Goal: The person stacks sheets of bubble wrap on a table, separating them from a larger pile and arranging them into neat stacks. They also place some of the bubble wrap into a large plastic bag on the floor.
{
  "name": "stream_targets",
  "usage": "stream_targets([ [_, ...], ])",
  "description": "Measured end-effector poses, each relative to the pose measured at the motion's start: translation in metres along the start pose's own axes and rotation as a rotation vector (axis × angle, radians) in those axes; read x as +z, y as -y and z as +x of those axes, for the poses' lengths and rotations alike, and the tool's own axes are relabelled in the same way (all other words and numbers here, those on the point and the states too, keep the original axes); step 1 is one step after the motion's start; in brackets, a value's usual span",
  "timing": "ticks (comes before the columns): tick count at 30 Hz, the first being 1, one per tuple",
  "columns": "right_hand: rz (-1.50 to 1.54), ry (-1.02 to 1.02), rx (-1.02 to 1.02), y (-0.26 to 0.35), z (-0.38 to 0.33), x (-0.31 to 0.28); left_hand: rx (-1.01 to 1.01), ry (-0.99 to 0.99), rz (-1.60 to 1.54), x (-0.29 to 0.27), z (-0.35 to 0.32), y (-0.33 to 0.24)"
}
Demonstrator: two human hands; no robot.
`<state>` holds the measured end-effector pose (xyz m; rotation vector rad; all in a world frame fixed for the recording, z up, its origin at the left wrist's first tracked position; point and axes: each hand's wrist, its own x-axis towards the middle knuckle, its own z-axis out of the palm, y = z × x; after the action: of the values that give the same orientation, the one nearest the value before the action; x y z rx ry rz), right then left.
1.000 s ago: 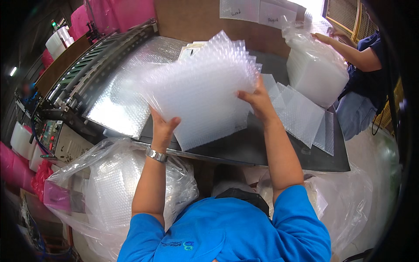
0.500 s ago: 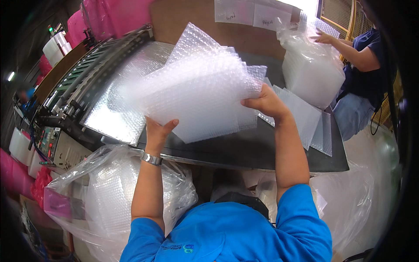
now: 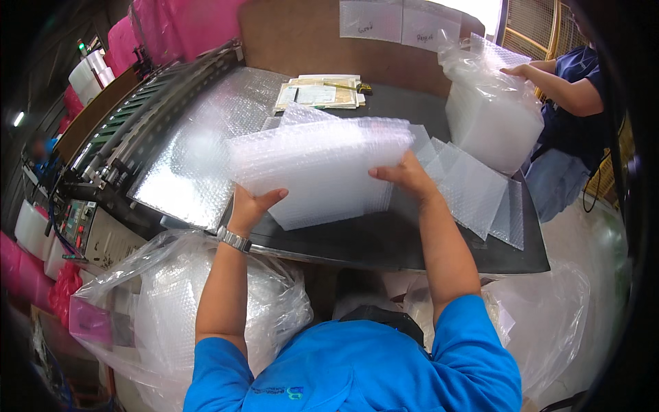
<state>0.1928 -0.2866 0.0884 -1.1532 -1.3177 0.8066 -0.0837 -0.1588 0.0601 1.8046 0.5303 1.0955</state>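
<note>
Between my two hands is a stack of bubble wrap sheets (image 3: 319, 172), held upright and tilted over the dark table (image 3: 384, 244). My left hand (image 3: 250, 209) grips its left edge, thumb in front and fingers hidden behind. On the right edge, my right hand (image 3: 405, 175) is closed the same way. One sheet's corner pokes up behind the stack. Loose bubble wrap sheets (image 3: 470, 185) lie fanned on the table by my right hand. A silvery bubble sheet (image 3: 185, 161) spreads out beyond my left hand.
Papers (image 3: 319, 93) with a yellow tape measure (image 3: 364, 88) lie at the back of the table. A co-worker (image 3: 573, 103) at the right handles a clear bag (image 3: 491, 120) packed with white sheets. A roller machine (image 3: 137, 117) stands left. Below the table sits a large plastic bag (image 3: 199, 302).
The stack has come down and its fanned sheets are more even, uncovering the papers behind. My right hand has moved slightly left and down. The co-worker's hand has shifted at the bag.
</note>
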Motion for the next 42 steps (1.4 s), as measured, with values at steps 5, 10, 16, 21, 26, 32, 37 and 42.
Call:
stream_targets([
  [5, 0.246, -0.151, -0.141, -0.045, 0.006, -0.004, 0.029, -0.063, -0.063, 0.022, -0.011, 0.034],
  [10, 0.246, -0.211, -0.113, -0.057, 0.01, 0.006, 0.005, -0.115, -0.32, 0.038, -0.017, 0.027],
  [16, 0.182, -0.201, -0.143, -0.046, 0.011, 0.007, 0.053, -0.058, -0.285, 0.027, -0.026, 0.02],
  [21, 0.159, -0.194, -0.041, -0.063, 0.009, 0.024, -0.04, -0.137, -0.231, 0.035, -0.031, 0.027],
  [26, -0.015, -0.293, -0.084, -0.094, 0.013, 0.031, 0.125, -0.455, 0.091, 0.014, -0.042, 0.006],
  [32, -0.539, -0.045, -0.025, -0.109, -0.012, 0.049, 0.291, -0.752, 0.545, -0.019, -0.065, 0.005],
  [37, -0.555, 0.009, -0.016, -0.108, -0.012, 0.049, 0.366, -0.796, 0.553, -0.03, -0.082, 0.015],
  [42, -0.478, -0.028, 0.004, -0.107, -0.014, 0.046, 0.391, -0.802, 0.732, -0.031, -0.093, 0.014],
])
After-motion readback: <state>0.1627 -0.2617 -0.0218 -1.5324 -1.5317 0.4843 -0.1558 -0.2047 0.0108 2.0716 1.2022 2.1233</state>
